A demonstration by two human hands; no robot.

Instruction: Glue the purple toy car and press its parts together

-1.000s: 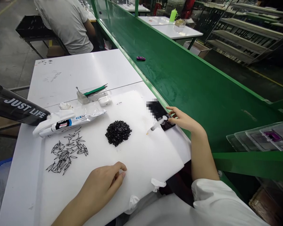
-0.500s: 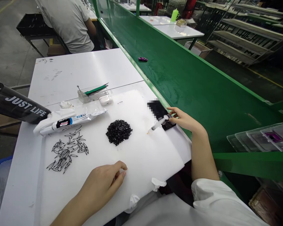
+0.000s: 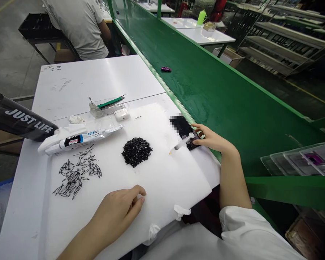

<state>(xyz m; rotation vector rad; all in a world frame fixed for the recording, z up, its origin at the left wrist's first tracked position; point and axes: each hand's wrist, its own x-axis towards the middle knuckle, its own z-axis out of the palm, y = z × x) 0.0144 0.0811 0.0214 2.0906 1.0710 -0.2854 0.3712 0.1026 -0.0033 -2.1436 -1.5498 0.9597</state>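
Two hands on white mat, right one at phone and syringe

Right hand (image 3: 212, 140): fingers (image 3: 199, 126) loosely spread, tips resting on a dark phone (image 3: 184, 130) at the mat's right edge, beside the green conveyor. Thumb side sits against the rear end of a small syringe (image 3: 181, 143); cannot tell if the syringe is pinched or only touched. Syringe lies tilted, rear end over the phone, tip pointing down-left onto the mat. Phone screen is blurred out.

Left hand (image 3: 116, 211): fingers curled together, knuckles bent, tips pressed on the white mat (image 3: 157, 180) near its front edge. Holds nothing that shows.

Pile of small black parts (image 3: 137, 151) sits mid-mat, left of the syringe tip, apart from both hands. Scattered thin black leaf-shaped outlines (image 3: 76, 173) lie at the mat's left part, well apart from the left hand. White glue tube (image 3: 81, 139) lies flat along the mat's back-left edge, behind the outlines. Clear tray with green tools (image 3: 107, 106) and a white earbud case (image 3: 121, 115) sit just behind the mat's back edge, touching or nearly so. Crumpled white tissue (image 3: 75, 119) left of the tray. Black object lettered JUST LIFE (image 3: 18, 121) juts in left of the mat.

Green conveyor belt (image 3: 219, 94) runs along the mat's right side, one small purple item (image 3: 165, 69) on it farther back. Another person in a white shirt (image 3: 78, 25) sits far behind the mat, back turned.
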